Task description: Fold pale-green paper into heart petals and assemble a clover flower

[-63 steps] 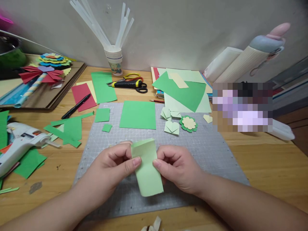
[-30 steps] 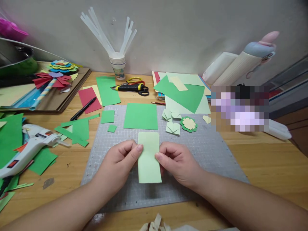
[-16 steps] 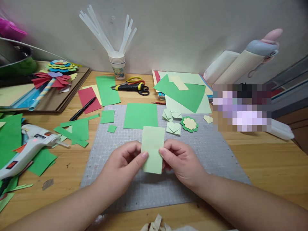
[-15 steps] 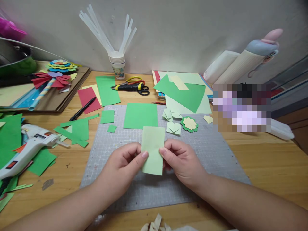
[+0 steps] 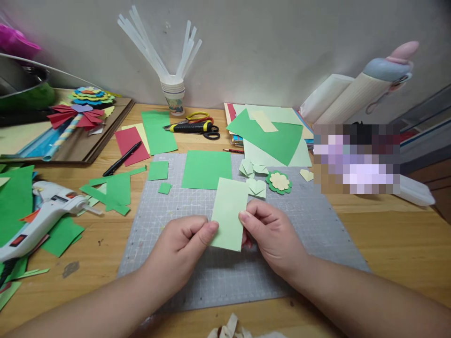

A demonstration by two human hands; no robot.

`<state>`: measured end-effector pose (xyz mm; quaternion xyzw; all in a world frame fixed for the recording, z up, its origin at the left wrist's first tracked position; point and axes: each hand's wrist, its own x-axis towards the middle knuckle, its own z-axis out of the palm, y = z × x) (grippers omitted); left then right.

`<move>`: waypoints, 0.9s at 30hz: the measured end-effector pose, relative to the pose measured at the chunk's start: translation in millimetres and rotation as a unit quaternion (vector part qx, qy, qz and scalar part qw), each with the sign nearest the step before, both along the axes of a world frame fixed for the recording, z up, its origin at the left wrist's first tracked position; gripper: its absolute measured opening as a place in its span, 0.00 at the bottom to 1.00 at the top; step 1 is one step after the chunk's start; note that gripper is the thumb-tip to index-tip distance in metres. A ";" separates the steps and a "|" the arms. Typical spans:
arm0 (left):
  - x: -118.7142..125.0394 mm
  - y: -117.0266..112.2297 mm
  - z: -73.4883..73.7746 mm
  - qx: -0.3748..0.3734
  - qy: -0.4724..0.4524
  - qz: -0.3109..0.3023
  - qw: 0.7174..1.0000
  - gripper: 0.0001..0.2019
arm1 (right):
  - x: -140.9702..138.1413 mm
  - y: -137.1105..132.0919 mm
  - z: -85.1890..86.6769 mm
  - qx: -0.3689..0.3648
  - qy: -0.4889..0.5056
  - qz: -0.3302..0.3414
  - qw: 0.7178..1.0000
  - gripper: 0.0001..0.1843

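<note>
A pale green paper rectangle (image 5: 229, 213) is held above the grey cutting mat (image 5: 169, 286). My left hand (image 5: 181, 244) pinches its left edge, thumb on top. On the opposite edge, my right hand (image 5: 271, 232) grips it between thumb and fingers; a bit of red shows beneath that hand, too small to name. Behind the paper lie a green paper square (image 5: 206, 169), folded pale green heart pieces (image 5: 257, 187) and a green and cream paper flower (image 5: 279, 182). Smaller green pieces (image 5: 158, 170) rest on the mat's left side.
A white glue gun (image 5: 49, 216) lies among green scraps at left. A black pen (image 5: 122, 158), a black and yellow cutter (image 5: 190, 126) and scissors (image 5: 212, 133) lie at the back. Paper cups (image 5: 175, 101) hold white sticks. Stacked paper (image 5: 271, 141) sits at back right.
The pale green paper has moved slightly up and right and tilted clockwise, its top now overlapping a folded heart piece. Both hands still hold it.
</note>
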<state>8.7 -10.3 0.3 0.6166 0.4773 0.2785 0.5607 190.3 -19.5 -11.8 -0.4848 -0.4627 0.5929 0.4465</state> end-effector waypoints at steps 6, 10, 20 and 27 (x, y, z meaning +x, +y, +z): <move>0.5 2.7 -1.5 -0.053 -0.057 0.018 0.997 0.14 | -0.8 -3.5 0.1 -0.011 -0.011 0.109 0.994 0.17; 0.3 4.4 -2.2 -0.026 -0.012 0.048 0.998 0.20 | -1.6 -3.0 -3.0 -0.045 0.015 0.133 0.990 0.17; 0.7 7.2 -8.6 -0.033 -0.079 0.071 0.994 0.09 | -0.3 3.6 -4.2 -0.073 0.022 0.122 0.990 0.16; -2.6 3.0 -14.5 0.100 -0.057 0.033 0.993 0.23 | -0.9 0.8 -7.1 -0.060 -0.009 0.118 0.991 0.19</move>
